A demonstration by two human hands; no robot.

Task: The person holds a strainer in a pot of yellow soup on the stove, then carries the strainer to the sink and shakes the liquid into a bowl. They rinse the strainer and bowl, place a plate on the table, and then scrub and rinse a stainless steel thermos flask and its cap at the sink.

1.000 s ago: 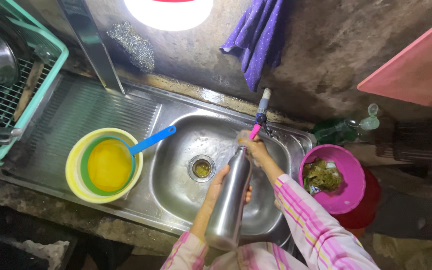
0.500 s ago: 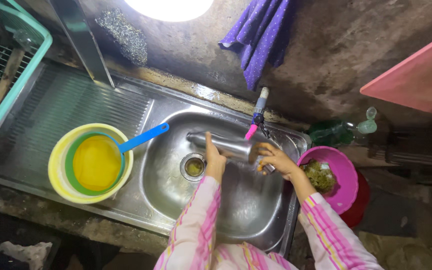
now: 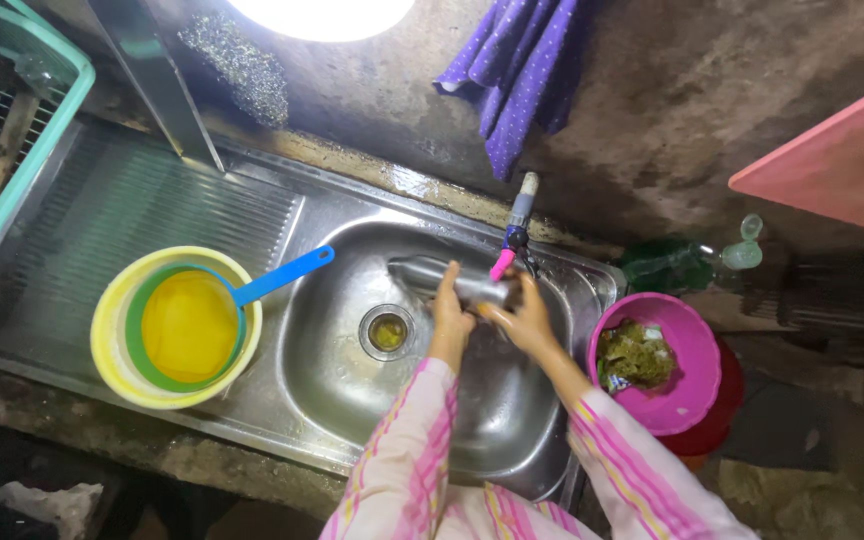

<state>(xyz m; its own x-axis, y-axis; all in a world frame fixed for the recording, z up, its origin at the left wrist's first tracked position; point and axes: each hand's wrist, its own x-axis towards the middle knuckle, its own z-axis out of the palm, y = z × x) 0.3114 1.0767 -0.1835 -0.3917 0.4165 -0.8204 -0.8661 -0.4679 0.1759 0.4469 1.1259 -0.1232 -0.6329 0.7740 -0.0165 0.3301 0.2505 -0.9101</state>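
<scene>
Both hands grip steel bottle (image 3: 432, 276) sideways over sink (image 3: 352, 390).

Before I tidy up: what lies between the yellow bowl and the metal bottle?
In the head view, a blue handle and bare sink metal.

steel bottle (image 3: 422, 275) tipped from upright to level, under tap (image 3: 514, 235)

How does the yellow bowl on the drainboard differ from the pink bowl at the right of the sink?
The yellow bowl stands on the steel drainboard; the pink bowl sits off the sink's right edge, on a red container. The yellow bowl holds a strainer with a blue handle; the pink bowl holds greenish scraps. Both are round, open and upright.
</scene>
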